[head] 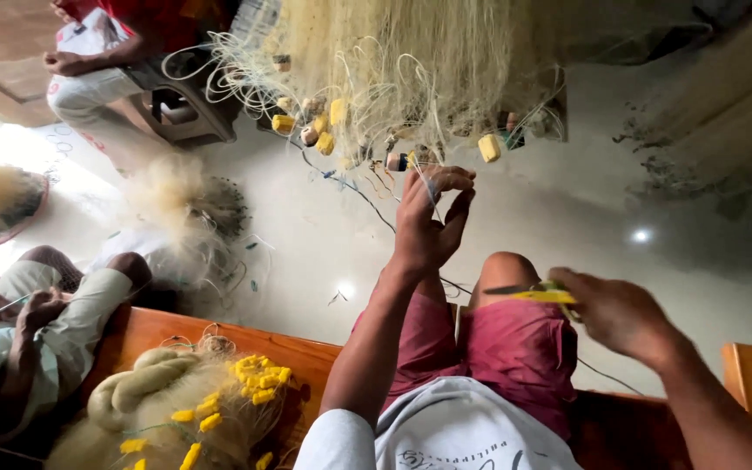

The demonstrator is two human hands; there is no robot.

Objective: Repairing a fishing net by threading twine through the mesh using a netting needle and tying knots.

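My left hand [428, 218] pinches a net line [433, 196] — my right hand [615, 313] grips a yellow netting needle [546, 295]. Fishing net [393, 61] with yellow floats [488, 147] hangs over the pale floor [306, 235]; another heap [184, 409] rests on the wooden bench [245, 344].

- Single view, head-worn camera, looking steeply down over the wearer's lap toward the pale floor [515, 218].
- Close range: left hand [428, 218] at frame centre, right hand [615, 313] lower right, both near the lens.
- Hanging net [393, 61] fills the upper centre.
- Wooden bench [219, 335] runs along the bottom; another seated person at left edge.
- No second view, no overlap.
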